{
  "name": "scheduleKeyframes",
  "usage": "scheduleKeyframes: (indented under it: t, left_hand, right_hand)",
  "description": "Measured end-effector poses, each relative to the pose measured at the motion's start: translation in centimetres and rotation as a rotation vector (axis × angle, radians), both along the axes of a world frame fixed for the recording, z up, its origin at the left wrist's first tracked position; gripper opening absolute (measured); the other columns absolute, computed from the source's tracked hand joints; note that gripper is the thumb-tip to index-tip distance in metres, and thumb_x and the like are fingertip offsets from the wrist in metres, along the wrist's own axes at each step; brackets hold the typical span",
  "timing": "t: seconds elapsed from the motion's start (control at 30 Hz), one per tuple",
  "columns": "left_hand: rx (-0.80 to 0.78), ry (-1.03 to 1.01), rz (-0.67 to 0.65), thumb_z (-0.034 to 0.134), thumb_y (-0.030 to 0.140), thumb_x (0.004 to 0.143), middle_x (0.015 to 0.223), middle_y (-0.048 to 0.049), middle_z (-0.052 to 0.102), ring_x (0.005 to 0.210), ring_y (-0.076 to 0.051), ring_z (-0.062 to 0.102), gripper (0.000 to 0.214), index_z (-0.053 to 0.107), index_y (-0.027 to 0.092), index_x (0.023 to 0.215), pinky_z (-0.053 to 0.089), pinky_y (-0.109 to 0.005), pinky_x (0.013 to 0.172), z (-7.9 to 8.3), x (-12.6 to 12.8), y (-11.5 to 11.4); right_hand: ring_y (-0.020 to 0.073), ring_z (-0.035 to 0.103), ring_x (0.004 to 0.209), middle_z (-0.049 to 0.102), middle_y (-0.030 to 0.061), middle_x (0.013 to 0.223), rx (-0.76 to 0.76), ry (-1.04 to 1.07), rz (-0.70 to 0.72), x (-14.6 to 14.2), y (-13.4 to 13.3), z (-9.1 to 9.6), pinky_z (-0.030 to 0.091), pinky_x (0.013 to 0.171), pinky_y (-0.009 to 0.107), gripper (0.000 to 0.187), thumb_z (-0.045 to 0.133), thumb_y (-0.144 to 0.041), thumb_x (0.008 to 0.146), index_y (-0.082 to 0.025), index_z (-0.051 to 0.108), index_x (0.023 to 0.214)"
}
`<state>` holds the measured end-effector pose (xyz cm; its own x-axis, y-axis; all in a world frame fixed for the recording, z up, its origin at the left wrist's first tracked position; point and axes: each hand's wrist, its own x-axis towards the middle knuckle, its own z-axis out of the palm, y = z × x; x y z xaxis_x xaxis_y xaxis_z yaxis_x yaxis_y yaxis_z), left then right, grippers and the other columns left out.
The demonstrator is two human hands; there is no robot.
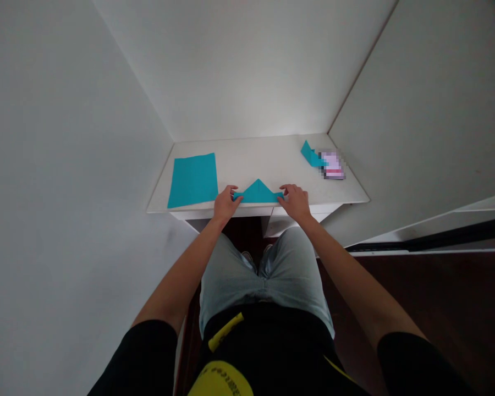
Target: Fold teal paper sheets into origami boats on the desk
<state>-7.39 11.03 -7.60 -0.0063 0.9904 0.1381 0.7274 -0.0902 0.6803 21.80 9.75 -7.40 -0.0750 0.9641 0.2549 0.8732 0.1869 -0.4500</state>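
Note:
A folded sheet of blue paper [258,192] lies at the front edge of the white desk, with a peak in its middle and a narrow strip along its base. Its left end is pinched between the thumb and fingers of my left hand [226,202]. At the opposite end my right hand [294,201] grips the paper in the same way. Just left of my left hand a flat square sheet of blue paper [193,180] rests on the desk.
The white desk [264,157] stands against the back wall, with walls close on both sides. Toward the back right are a folded blue paper piece [311,156] and a blurred pinkish rectangular item [333,165] beside it. Drawers [289,220] sit under the desktop.

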Motion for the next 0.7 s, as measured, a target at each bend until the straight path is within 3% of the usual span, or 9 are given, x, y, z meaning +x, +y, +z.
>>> scheduleKeyframes:
  t: [0.1, 0.2, 0.27, 0.4, 0.53, 0.7]
  left_hand:
    - [0.005, 0.0, 0.009, 0.078, 0.03, 0.092, 0.107, -0.005, 0.079, 0.091, -0.023, 0.073, 0.029, 0.068, 0.024, 0.119, 0.057, -0.038, 0.092, -0.5, 0.5, 0.2]
    - [0.029, 0.027, 0.041, 0.075, 0.033, 0.095, 0.109, -0.0067, 0.079, 0.094, -0.024, 0.073, 0.021, 0.069, 0.024, 0.113, 0.056, -0.041, 0.095, -0.8, 0.9, -0.1]
    - [0.048, 0.071, 0.027, 0.071, 0.034, 0.099, 0.112, -0.0087, 0.078, 0.099, -0.026, 0.073, 0.017, 0.069, 0.023, 0.111, 0.054, -0.043, 0.099, -0.7, 0.9, -0.6]
    - [0.125, 0.177, -0.113, 0.06, 0.034, 0.107, 0.125, -0.0129, 0.076, 0.12, -0.03, 0.067, 0.019, 0.073, 0.022, 0.115, 0.047, -0.048, 0.111, -0.8, 0.3, -2.4]
    - [0.187, 0.233, -0.263, 0.053, 0.036, 0.111, 0.141, -0.0101, 0.073, 0.133, -0.03, 0.059, 0.028, 0.075, 0.026, 0.126, 0.042, -0.05, 0.119, -1.4, -0.8, -4.3]
    - [0.172, 0.177, -0.346, 0.058, 0.039, 0.109, 0.121, -0.0088, 0.078, 0.121, -0.028, 0.064, 0.025, 0.08, 0.026, 0.109, 0.047, -0.048, 0.113, -1.2, -1.2, -2.7]
  right_hand:
    - [0.0398, 0.061, 0.13, 0.07, 0.0194, 0.141, 0.076, -0.077, 0.119, -2.1, -0.4, 0.3, 0.047, 0.107, 0.055, 0.044, 0.056, -0.035, 0.104, -0.02, 0.066, 0.144]
    - [0.0362, 0.054, 0.146, 0.06, 0.0141, 0.161, 0.03, -0.105, 0.371, -5.0, -1.1, -0.2, 0.043, 0.12, 0.055, 0.05, 0.05, -0.041, 0.11, -0.024, 0.059, 0.156]
    - [0.0342, 0.048, 0.155, 0.054, 0.0121, 0.167, -0.008, -0.121, 0.441, -6.5, -1.5, -0.8, 0.037, 0.128, 0.055, 0.054, 0.049, -0.047, 0.111, -0.024, 0.057, 0.159]
    - [0.0332, 0.04, 0.162, 0.051, 0.0142, 0.17, -0.023, -0.103, 0.458, -7.3, -1.3, -1.8, 0.027, 0.135, 0.058, 0.056, 0.048, -0.049, 0.112, -0.019, 0.057, 0.158]
    - [0.0321, 0.044, 0.16, 0.058, 0.0143, 0.164, -0.058, -0.055, 0.517, -6.4, 0.3, -1.7, 0.028, 0.134, 0.06, 0.045, 0.045, -0.043, 0.114, -0.019, 0.067, 0.146]
    - [0.0284, 0.062, 0.142, 0.075, 0.0093, 0.143, -0.099, 0.059, 0.496, -6.1, 2.4, -1.5, 0.032, 0.13, 0.059, 0.031, 0.047, -0.036, 0.113, -0.026, 0.076, 0.116]
